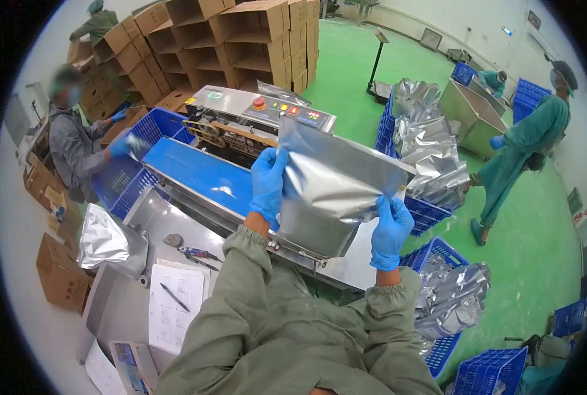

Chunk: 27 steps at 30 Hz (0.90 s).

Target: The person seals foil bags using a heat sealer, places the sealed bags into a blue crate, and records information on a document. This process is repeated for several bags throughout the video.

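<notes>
A large silver foil bag (pixel 326 191) is stretched between my two blue-gloved hands, in front of a band sealing machine (pixel 260 112). My left hand (pixel 268 184) pinches the bag near its upper left side. Lower down on the right, my right hand (pixel 390 230) grips the bag's other side. Beyond the bag, the machine shows a red emergency button (pixel 259 103) and lit displays. Its blue conveyor belt (pixel 201 176) runs off to the left, and the bag hides the machine's right part.
Left of me, a steel table (pixel 119 296) bears papers (pixel 175 309), a pen, pliers (pixel 200 253) and a silver bag (pixel 109 243). Blue crates (pixel 438 355) with foil bags stand at right. A person (pixel 76 138) works at the belt's far end; another (pixel 531 138) stands right. Cardboard boxes (pixel 254 33) are stacked behind.
</notes>
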Tool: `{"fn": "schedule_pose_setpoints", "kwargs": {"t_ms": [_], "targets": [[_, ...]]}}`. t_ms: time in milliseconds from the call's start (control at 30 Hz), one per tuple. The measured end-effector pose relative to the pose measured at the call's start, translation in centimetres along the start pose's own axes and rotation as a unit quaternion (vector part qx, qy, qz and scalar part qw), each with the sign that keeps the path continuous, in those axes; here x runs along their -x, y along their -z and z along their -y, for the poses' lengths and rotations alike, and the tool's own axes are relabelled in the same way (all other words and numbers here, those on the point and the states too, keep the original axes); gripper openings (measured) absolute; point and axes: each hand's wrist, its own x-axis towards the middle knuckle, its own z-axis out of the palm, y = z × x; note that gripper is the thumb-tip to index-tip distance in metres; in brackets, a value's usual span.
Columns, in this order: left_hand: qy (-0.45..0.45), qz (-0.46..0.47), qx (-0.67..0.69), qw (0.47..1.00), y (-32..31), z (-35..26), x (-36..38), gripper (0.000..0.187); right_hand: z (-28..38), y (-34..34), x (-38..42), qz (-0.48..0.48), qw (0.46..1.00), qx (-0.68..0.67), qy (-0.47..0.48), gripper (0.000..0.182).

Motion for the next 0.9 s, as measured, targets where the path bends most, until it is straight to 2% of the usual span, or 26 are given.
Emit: {"fn": "schedule_pose_setpoints", "kwargs": {"t_ms": [33,67,133,167,200,267,333,400,433,533,733,800,867,900], "targets": [[0.004,0.000,-0.032,0.999,-0.8,-0.2,-0.4,0.015,-0.1,-0.2,-0.3,-0.026,0.998,-0.054,-0.037,0.012],[0.005,-0.004,-0.030,1.000,-1.4,0.2,-0.9,0.015,-0.7,0.0,-0.6,-0.022,0.998,-0.052,-0.038,0.012],[0.077,0.003,-0.067,0.995,-1.9,2.2,-2.1,0.016,-2.3,0.6,-1.8,-0.046,0.994,-0.052,-0.079,0.016],[0.028,0.017,-0.095,0.995,-1.7,4.5,-3.0,0.021,-2.8,1.0,-2.1,-0.033,0.994,-0.045,-0.094,0.018],[0.026,0.013,-0.090,0.996,-1.2,6.0,-3.4,0.021,-3.7,1.4,-2.1,-0.028,0.995,-0.043,-0.090,0.018],[0.033,0.056,-0.222,0.973,-0.2,7.9,-2.9,0.025,-5.6,2.4,-1.9,-0.018,0.988,-0.026,-0.150,0.021],[0.033,0.038,-0.243,0.969,0.9,8.9,-2.1,0.029,-7.4,2.8,-0.8,-0.012,0.979,-0.018,-0.201,0.023],[0.052,0.070,-0.338,0.937,2.3,9.9,-1.6,0.030,-8.5,2.9,0.2,0.003,0.973,-0.015,-0.229,0.019],[0.093,0.063,-0.356,0.928,2.5,9.3,-1.3,0.031,-9.1,2.8,0.5,0.008,0.973,-0.011,-0.232,0.019],[0.119,0.062,-0.360,0.923,3.9,9.8,-1.8,0.026,-10.2,1.5,0.6,0.014,0.969,-0.011,-0.245,0.020],[0.067,0.060,-0.406,0.910,6.7,10.9,-4.6,0.032,-12.2,-0.7,-0.4,0.081,0.969,0.023,-0.232,0.023],[0.078,0.070,-0.411,0.906,8.1,10.9,-6.0,0.032,-13.2,-1.6,-1.1,0.147,0.968,0.069,-0.193,0.024],[0.076,0.066,-0.424,0.900,9.1,9.8,-6.8,0.032,-12.1,-3.1,-1.4,0.160,0.962,0.057,-0.215,0.024],[0.099,0.070,-0.448,0.886,9.8,9.1,-7.3,0.031,-11.7,-3.9,-1.5,0.192,0.945,0.046,-0.261,0.025]]}}
